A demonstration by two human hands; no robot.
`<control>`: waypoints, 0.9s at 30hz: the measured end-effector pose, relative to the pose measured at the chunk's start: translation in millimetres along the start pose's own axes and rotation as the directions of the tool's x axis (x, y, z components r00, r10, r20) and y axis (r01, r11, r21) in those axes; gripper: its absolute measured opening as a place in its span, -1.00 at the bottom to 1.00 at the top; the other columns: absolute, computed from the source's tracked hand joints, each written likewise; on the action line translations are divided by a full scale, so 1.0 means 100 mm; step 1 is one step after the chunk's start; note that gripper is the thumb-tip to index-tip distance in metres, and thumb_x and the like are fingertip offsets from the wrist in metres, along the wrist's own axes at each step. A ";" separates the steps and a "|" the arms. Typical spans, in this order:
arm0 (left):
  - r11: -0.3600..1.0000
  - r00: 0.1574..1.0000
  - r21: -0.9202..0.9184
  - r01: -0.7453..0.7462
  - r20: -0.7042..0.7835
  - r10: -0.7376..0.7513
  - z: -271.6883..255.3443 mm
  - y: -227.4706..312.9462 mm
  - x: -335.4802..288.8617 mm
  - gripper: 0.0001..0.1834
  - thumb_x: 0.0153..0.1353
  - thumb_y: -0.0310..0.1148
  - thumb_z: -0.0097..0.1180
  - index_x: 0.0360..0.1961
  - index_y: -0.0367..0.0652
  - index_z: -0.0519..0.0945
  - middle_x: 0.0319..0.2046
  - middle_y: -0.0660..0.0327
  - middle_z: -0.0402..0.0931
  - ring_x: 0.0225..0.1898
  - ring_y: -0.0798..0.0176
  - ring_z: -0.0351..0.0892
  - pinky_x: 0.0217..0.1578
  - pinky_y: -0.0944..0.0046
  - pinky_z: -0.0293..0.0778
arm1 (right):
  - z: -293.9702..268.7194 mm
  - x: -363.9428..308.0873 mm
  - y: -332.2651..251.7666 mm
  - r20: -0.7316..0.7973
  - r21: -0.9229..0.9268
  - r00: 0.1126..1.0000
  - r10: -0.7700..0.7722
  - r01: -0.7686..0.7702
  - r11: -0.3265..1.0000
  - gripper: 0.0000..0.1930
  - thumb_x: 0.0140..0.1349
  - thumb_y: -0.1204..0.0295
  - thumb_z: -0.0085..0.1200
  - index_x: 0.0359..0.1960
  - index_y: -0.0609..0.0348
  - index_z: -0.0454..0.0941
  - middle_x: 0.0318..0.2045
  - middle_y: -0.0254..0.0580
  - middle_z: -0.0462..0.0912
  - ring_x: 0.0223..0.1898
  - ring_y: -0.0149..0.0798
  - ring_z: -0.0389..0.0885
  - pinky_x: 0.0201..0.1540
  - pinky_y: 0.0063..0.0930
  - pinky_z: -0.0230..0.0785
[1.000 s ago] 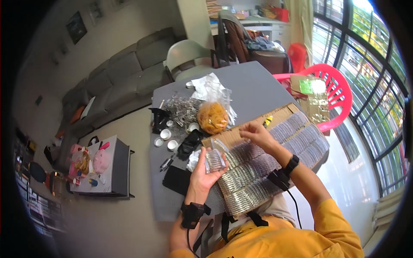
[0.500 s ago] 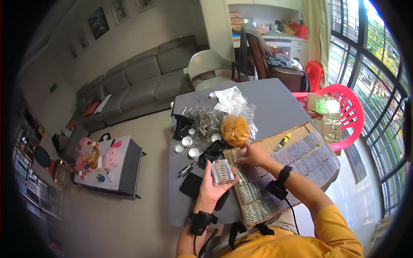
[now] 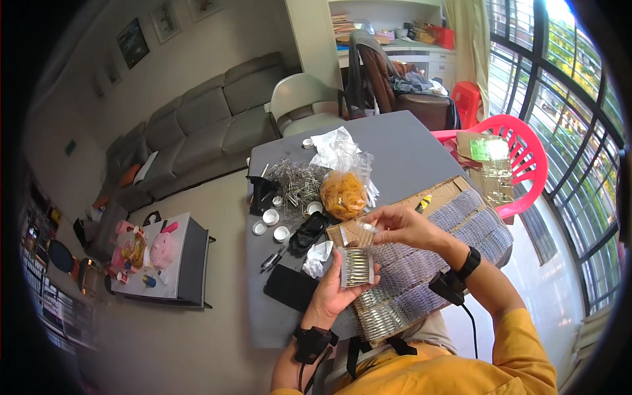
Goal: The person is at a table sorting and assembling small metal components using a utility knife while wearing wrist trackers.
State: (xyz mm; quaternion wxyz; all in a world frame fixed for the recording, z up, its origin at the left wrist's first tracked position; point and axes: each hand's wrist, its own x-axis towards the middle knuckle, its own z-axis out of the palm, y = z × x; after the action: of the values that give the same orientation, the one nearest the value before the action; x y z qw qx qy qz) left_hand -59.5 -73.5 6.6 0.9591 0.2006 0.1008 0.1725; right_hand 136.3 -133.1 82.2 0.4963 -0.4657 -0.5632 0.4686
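Observation:
My left hand [image 3: 329, 296] is closed around a small clear pack [image 3: 357, 268] with a row of slim metallic pieces inside, held upward over the table's near edge. Just above it, the fingertips of my right hand [image 3: 409, 227] pinch a small clear plastic piece [image 3: 366, 228], whose exact kind is hard to make out. Beneath both hands lies a cardboard sheet [image 3: 447, 191] covered with rows of shiny slim packs [image 3: 428, 260]. A crumpled white tissue [image 3: 316, 259] lies beside my left hand.
A bag of orange rubber bands [image 3: 343, 195] and a heap of thin metal pieces [image 3: 297, 183] occupy the grey table. Several white caps [image 3: 270, 216], a black pouch [image 3: 309, 230], a pen [image 3: 271, 260] and a dark phone-like slab [image 3: 288, 288] lie left. A pink chair [image 3: 536, 164] stands right.
My right hand has lifted from the cardboard's far left corner toward the pack, and a clear plastic piece now shows in its fingers. My left hand has tilted the pack more upright.

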 end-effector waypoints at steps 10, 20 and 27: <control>0.980 0.980 0.102 0.174 0.083 -0.182 0.17 -0.19 -0.01 -0.42 0.10 0.00 0.00 0.05 -0.14 0.30 -0.11 0.04 0.42 -0.10 0.00 0.45 -0.14 -0.03 0.44 | 0.00 -0.09 -0.20 0.398 -0.154 0.917 -0.036 0.105 0.982 -0.75 0.10 0.41 0.09 -0.19 0.22 0.48 -0.37 -0.36 0.55 -0.32 -0.52 0.46 -0.28 -0.60 0.32; 0.970 0.981 0.149 0.192 -0.053 -0.186 0.34 -0.19 -0.08 -0.43 0.17 0.05 -0.13 0.04 -0.16 0.27 -0.13 0.00 0.42 -0.11 0.02 0.46 -0.15 0.00 0.45 | -0.23 -0.24 0.02 0.179 0.070 0.983 -0.040 0.028 0.997 -0.79 0.14 0.45 0.04 -0.21 0.25 0.44 -0.33 -0.39 0.51 -0.25 -0.54 0.43 -0.15 -0.62 0.28; 0.970 0.977 0.125 0.208 -0.064 -0.201 0.32 -0.20 -0.03 -0.45 0.20 0.01 -0.16 0.07 -0.17 0.26 -0.05 -0.04 0.36 -0.06 -0.05 0.40 -0.09 -0.08 0.38 | -0.17 -0.28 -0.08 0.242 0.018 0.969 -0.044 0.041 0.999 -0.82 0.16 0.47 0.00 -0.20 0.24 0.44 -0.32 -0.38 0.51 -0.24 -0.51 0.44 -0.14 -0.59 0.29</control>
State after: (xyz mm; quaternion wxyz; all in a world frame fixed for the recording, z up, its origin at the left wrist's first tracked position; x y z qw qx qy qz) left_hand -47.7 -102.8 27.0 0.9537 0.2473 0.1562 0.0707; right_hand 154.4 -160.4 87.9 0.4367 -0.3897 -0.6265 0.5146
